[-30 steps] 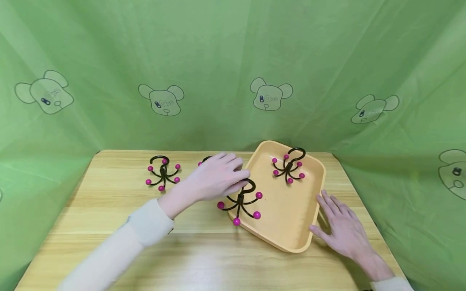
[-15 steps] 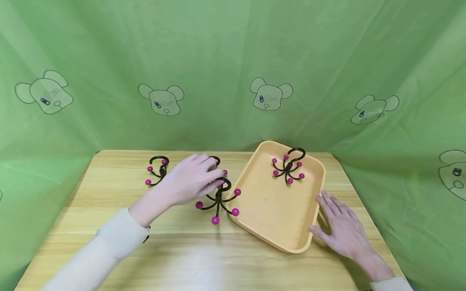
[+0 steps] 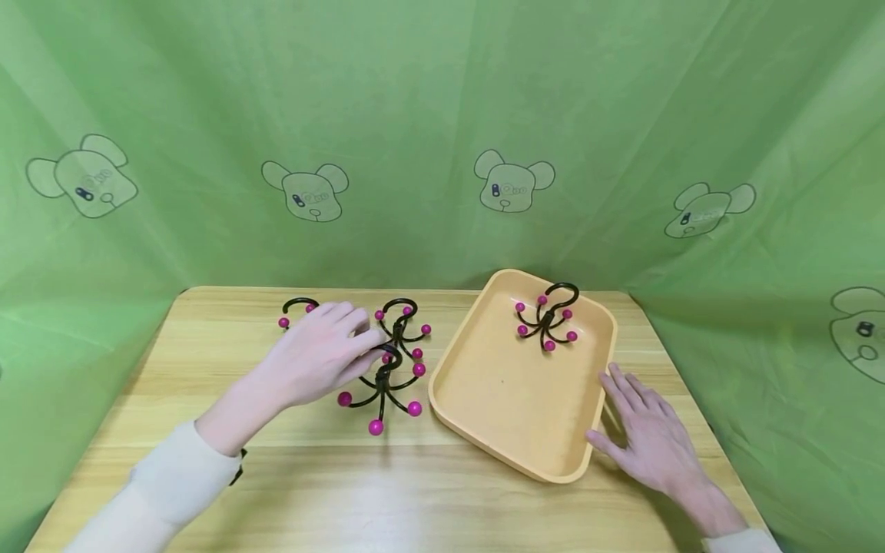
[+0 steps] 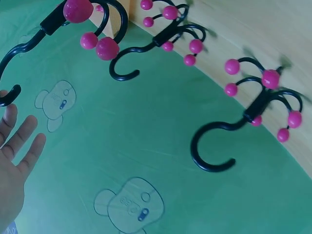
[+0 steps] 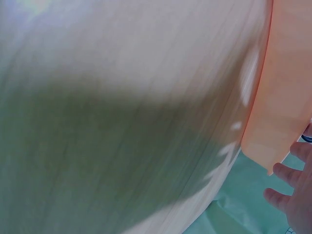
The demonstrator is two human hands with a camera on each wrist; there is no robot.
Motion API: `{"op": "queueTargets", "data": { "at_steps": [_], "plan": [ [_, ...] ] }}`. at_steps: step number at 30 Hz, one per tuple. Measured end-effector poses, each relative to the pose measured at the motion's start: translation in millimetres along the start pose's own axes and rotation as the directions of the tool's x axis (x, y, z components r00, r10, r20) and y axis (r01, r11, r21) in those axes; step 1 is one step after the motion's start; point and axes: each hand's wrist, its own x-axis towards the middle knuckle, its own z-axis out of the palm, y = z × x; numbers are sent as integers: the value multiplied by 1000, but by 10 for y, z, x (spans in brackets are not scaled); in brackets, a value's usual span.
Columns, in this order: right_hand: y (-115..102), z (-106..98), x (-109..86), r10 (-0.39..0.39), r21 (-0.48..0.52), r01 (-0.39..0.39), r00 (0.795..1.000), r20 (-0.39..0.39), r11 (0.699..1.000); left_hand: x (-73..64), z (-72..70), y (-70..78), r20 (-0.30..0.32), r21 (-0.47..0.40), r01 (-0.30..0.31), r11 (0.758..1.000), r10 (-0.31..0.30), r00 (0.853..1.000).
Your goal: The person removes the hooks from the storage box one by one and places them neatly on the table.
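Note:
My left hand [image 3: 319, 355] pinches the curved top of a black multi-arm hanging hook [image 3: 382, 381] with pink ball tips, held left of the yellow tray [image 3: 484, 392]. In the left wrist view this held hook [image 4: 50, 22] is at the top left, by the fingertips. Just behind it in the head view is a second such hook [image 3: 398, 326]. A third hook [image 3: 301, 301] is at the back left, mostly hidden by my left hand. Inside the tray stands another hook [image 3: 548, 316]. My right hand [image 3: 653, 430] rests its straight fingers against the tray's right rim.
The wooden table [image 3: 387, 499] is enclosed by green curtains [image 3: 415, 153] printed with mouse-like heads. They rise close behind the table's back edge and along both sides. The tray sits at an angle, its far end near the back curtain.
My left hand has carried its hook leftward, from over the tray's left rim to beyond it, uncovering the second hook and covering most of the third. The right hand and tray have stayed put.

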Motion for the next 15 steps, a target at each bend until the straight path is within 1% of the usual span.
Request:
{"op": "queueTargets", "data": {
  "at_steps": [9, 15],
  "plan": [
    [-8, -18, -4, -3, 1, 3, 1000, -4, 1000, -233, -44, -47, -28, 0, 17, 1000, -17, 999],
    [-11, -23, -1, -4, 4, 4, 1000, -4, 1000, -384, -54, -77, -29, -14, 41, 999, -41, 999]
  ]
}}
